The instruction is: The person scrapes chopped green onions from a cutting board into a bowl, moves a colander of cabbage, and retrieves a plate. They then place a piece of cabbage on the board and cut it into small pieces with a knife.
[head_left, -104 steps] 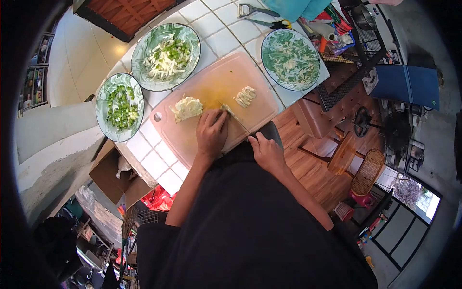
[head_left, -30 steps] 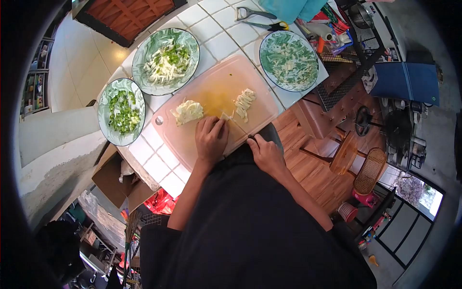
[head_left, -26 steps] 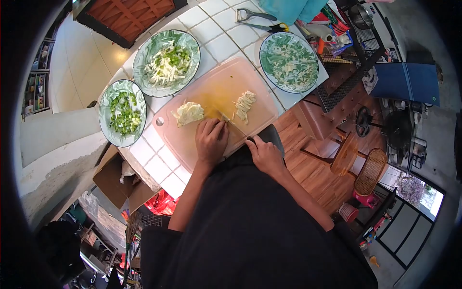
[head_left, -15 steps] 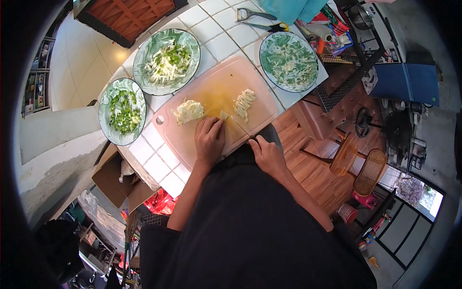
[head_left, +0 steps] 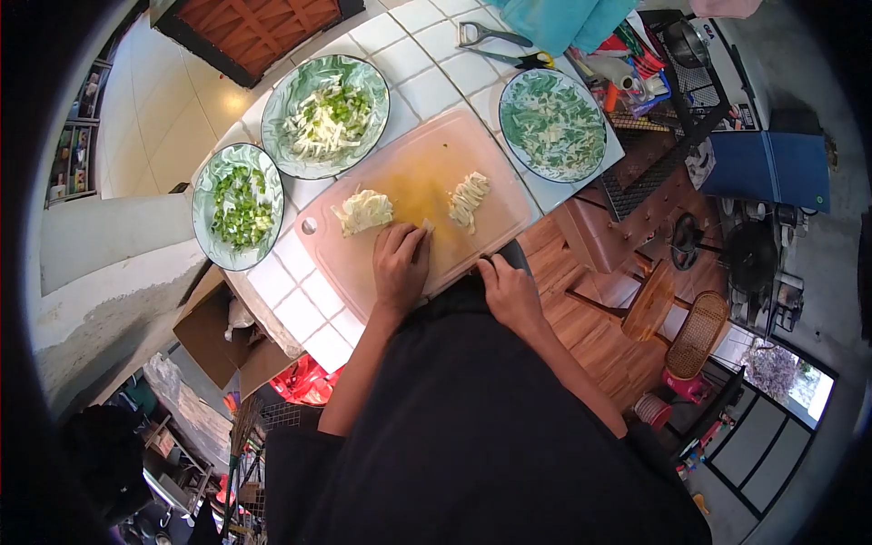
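A pink cutting board (head_left: 413, 163) lies on the white tiled counter. My left hand (head_left: 401, 265), fingers bent together, pinches a small pale piece of cabbage (head_left: 427, 225) on the board. At the board's near edge, my right hand (head_left: 511, 292) is closed around the dark handle of a knife (head_left: 479, 263); its thin blade is hard to make out against the board. Beyond my left fingers sits a chunk of cabbage (head_left: 365, 212). To the right is a small heap of sliced cabbage (head_left: 469, 200).
A marbled bowl (head_left: 282, 100) holds cabbage shreds and chopped greens. Left of it, a smaller bowl (head_left: 205, 222) contains chopped greens. A green-and-white plate (head_left: 595, 163) stands at the right corner. Behind it lie a peeler (head_left: 495, 36), yellow-and-black scissors (head_left: 536, 61) and a turquoise cloth (head_left: 572, 23).
The whole view has shifted slightly, with the counter's things appearing a little further right. The knife blade shows less clearly now. Both hands keep about the same places and grips.
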{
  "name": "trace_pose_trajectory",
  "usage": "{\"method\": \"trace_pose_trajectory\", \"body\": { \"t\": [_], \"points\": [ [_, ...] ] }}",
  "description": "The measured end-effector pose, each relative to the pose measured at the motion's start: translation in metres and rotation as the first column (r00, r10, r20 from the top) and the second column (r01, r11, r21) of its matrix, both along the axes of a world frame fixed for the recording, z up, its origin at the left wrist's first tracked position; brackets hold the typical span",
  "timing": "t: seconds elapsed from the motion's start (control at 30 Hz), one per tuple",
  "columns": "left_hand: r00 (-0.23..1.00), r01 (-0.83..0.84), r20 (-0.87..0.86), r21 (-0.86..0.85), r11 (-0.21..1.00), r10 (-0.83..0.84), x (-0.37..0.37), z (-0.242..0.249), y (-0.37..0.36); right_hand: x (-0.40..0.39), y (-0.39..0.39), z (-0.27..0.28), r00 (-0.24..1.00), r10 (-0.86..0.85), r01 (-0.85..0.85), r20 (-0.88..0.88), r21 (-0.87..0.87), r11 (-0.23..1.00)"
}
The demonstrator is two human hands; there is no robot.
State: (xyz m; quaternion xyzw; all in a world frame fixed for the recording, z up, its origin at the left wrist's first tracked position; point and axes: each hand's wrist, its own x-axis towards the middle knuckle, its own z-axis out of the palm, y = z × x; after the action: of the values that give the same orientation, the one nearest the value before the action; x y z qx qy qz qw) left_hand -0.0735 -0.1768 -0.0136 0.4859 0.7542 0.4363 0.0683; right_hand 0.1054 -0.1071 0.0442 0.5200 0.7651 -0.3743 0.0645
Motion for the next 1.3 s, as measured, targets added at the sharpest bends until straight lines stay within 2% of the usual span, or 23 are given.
{"method": "trace_pose_trajectory", "body": {
  "t": [0.07,0.13,0.27,0.3,0.47,0.53,0.6,0.7,1.03,1.1,1.13,1.2,1.23,1.27,1.3],
  "points": [
    [1.0,-0.003,0.013,-0.005,1.0,0.003,0.0,0.0,0.0,0.003,-0.001,0.0,0.999,-0.044,0.044,-0.011,-0.017,0.999],
    [1.0,-0.004,0.024,-0.006,1.0,0.004,0.001,0.0,0.001,0.001,-0.003,0.002,0.998,0.061,-0.062,-0.02,-0.029,0.998],
    [1.0,0.019,-0.025,0.024,1.0,-0.019,-0.003,-0.002,0.0,-0.002,0.0,-0.004,0.994,0.108,-0.108,0.006,-0.049,0.993],
    [0.999,0.026,-0.028,0.019,0.999,-0.025,-0.001,-0.003,0.0,-0.007,-0.001,-0.007,0.994,0.109,-0.109,0.013,-0.007,0.994],
    [1.0,0.007,0.005,0.01,1.0,-0.007,0.0,-0.001,-0.002,-0.003,-0.001,-0.01,0.998,0.059,-0.058,-0.023,0.053,0.997],
    [1.0,-0.02,0.013,0.013,1.0,0.02,-0.001,0.0,-0.002,0.01,0.002,-0.008,0.999,-0.031,0.031,-0.04,0.013,0.999],
    [0.996,-0.031,0.088,-0.006,0.999,0.032,0.001,0.001,-0.001,0.012,0.002,-0.007,0.998,-0.032,0.031,-0.055,-0.016,0.999],
    [0.996,-0.062,0.073,0.031,0.998,0.059,0.001,0.003,0.0,0.007,0.002,-0.004,0.994,0.107,-0.108,-0.028,-0.034,0.994],
    [0.999,-0.027,0.018,0.011,1.0,0.026,-0.001,0.002,-0.001,-0.009,0.009,-0.001,0.984,0.165,-0.166,0.066,0.016,0.986],
    [0.999,-0.042,-0.014,-0.017,0.999,0.042,0.0,0.0,-0.002,0.008,0.008,-0.006,0.998,0.059,-0.058,-0.021,0.015,0.998],
    [0.999,-0.045,-0.02,-0.011,0.999,0.044,0.0,0.002,-0.001,0.016,0.012,-0.012,0.998,0.061,-0.061,-0.027,0.021,0.998],
    [0.999,-0.048,-0.02,-0.097,0.994,0.046,0.002,0.004,0.002,0.037,0.019,-0.025,0.953,-0.023,-0.017,-0.302,-0.13,0.991],
    [0.999,-0.044,-0.025,-0.091,0.995,0.042,0.003,0.001,0.005,0.043,0.021,-0.03,0.91,-0.132,0.028,-0.394,-0.258,0.966],
    [1.0,-0.009,-0.008,-0.114,0.993,0.008,0.004,-0.004,0.007,0.046,0.024,-0.033,0.907,-0.129,0.027,-0.401,-0.252,0.967],
    [1.0,0.023,0.008,-0.134,0.991,-0.022,0.004,-0.002,0.013,0.046,0.029,-0.033,0.873,-0.288,0.157,-0.394,-0.333,0.93]
  ]
}}
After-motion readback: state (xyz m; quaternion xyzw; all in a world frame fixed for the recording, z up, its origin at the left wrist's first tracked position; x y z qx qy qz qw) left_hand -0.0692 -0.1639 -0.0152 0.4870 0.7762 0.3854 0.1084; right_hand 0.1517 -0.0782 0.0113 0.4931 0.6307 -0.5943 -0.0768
